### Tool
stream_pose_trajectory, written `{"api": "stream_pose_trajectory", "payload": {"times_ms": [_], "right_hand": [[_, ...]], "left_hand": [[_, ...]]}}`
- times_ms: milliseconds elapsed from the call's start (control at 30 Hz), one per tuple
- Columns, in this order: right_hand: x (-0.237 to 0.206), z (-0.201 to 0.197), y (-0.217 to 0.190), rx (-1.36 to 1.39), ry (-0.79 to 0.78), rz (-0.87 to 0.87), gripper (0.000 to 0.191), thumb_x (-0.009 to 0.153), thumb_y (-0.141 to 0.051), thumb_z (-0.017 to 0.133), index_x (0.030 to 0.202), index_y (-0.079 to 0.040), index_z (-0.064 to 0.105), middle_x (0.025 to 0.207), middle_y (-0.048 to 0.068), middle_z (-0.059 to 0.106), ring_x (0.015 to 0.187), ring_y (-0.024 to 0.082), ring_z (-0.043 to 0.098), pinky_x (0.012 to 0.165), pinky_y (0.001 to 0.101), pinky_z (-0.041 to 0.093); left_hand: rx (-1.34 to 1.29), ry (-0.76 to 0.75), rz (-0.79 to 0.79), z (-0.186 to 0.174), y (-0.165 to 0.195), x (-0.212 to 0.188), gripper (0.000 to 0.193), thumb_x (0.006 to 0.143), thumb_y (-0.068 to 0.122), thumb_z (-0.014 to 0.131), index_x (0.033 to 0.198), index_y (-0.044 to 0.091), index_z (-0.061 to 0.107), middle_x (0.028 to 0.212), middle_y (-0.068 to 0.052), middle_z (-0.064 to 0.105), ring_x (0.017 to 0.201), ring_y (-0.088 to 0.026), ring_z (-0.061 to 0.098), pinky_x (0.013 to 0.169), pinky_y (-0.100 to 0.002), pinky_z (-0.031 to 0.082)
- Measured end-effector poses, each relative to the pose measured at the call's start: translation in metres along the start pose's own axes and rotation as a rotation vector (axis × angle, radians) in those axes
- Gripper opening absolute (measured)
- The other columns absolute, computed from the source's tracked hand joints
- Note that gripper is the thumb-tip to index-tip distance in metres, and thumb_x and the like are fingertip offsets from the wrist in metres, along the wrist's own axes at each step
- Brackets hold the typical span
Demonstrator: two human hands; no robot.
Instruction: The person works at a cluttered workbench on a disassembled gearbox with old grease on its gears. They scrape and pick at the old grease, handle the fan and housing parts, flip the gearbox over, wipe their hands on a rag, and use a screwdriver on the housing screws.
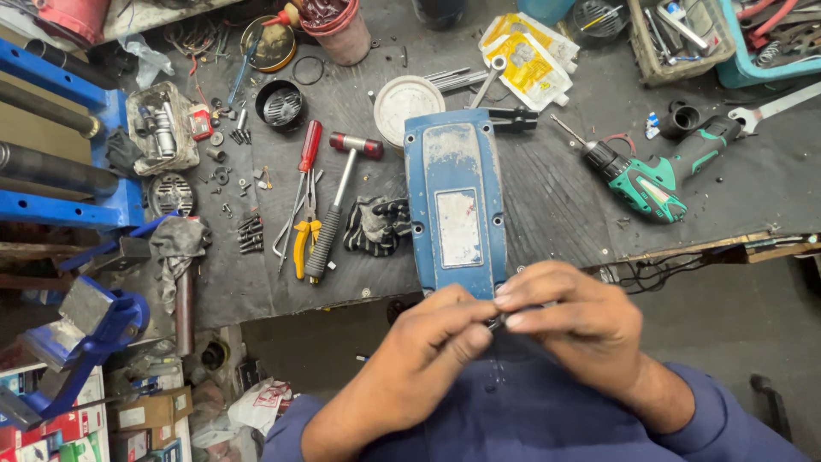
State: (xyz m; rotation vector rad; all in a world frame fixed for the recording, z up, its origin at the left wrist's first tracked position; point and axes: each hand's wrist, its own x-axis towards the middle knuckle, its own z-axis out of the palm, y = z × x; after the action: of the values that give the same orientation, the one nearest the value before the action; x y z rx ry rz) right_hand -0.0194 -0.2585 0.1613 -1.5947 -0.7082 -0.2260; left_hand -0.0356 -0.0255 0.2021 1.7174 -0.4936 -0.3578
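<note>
While my left hand point(428, 338) and right hand point(569, 312) pinch one small dark part point(494, 322) beside the blue casing point(455, 201), I judge a loosened grip could drop it.

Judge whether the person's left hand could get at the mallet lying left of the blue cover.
Probably yes: the left hand sits just below the bench edge, and the mallet lies uncovered on the bench, with only pliers beside it. The hand is pinching a small part, though.

Left hand point(440, 338) and right hand point(569, 312) meet at chest, fingertips pinched together, grip tight, forearms angled inward.
</note>
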Motion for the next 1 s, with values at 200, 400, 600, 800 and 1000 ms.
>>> {"api": "stream_pose_trajectory", "payload": {"times_ms": [200,400,600,800,1000], "right_hand": [[0.008,-0.001,0.009,-0.074,0.223,0.097,0.022,0.086,0.011,0.077,0.102,-0.002,0.070,0.108,0.013,0.071,0.103,0.023,0.076,0.088,0.0313,0.063],[0.026,-0.016,0.045,-0.290,0.319,0.060,0.022,0.092,0.012,0.078,0.108,0.002,0.069,0.114,0.015,0.070,0.098,0.019,0.074,0.086,0.0259,0.060],[0.020,-0.018,0.059,-0.307,0.259,0.091,0.022,0.089,0.010,0.079,0.108,0.004,0.071,0.114,0.016,0.071,0.097,0.020,0.071,0.082,0.0252,0.057],[0.031,-0.018,0.050,-0.510,0.222,0.039,0.022,0.087,0.008,0.082,0.104,0.001,0.073,0.108,0.013,0.073,0.096,0.020,0.072,0.079,0.0255,0.057],[0.039,-0.014,0.035,-0.722,0.127,-0.009,0.025,0.085,0.006,0.084,0.106,-0.005,0.075,0.107,0.009,0.074,0.096,0.019,0.073,0.079,0.0261,0.058]], "left_hand": [[-0.464,0.133,-0.133,-0.010,-0.005,0.008,0.035,0.109,0.003,0.048,0.141,-0.002,0.059,0.110,-0.004,0.056,0.094,-0.010,0.056,0.086,-0.027,0.052],[-0.252,0.572,0.130,-0.027,-0.044,0.036,0.025,0.100,-0.011,0.057,0.121,0.001,0.053,0.121,-0.004,0.054,0.119,-0.015,0.072,0.099,-0.026,0.057],[-0.012,0.694,0.295,-0.029,-0.083,0.038,0.016,0.095,-0.007,0.076,0.105,0.000,0.065,0.112,-0.014,0.074,0.101,-0.017,0.075,0.090,-0.030,0.064],[0.204,0.741,0.477,-0.038,-0.096,0.043,0.023,0.091,-0.002,0.081,0.102,0.002,0.061,0.107,-0.014,0.075,0.097,-0.021,0.077,0.088,-0.032,0.064],[0.296,0.620,0.585,-0.059,-0.093,0.051,0.022,0.090,0.000,0.081,0.101,0.004,0.063,0.104,-0.014,0.076,0.092,-0.023,0.078,0.080,-0.032,0.064]]}}
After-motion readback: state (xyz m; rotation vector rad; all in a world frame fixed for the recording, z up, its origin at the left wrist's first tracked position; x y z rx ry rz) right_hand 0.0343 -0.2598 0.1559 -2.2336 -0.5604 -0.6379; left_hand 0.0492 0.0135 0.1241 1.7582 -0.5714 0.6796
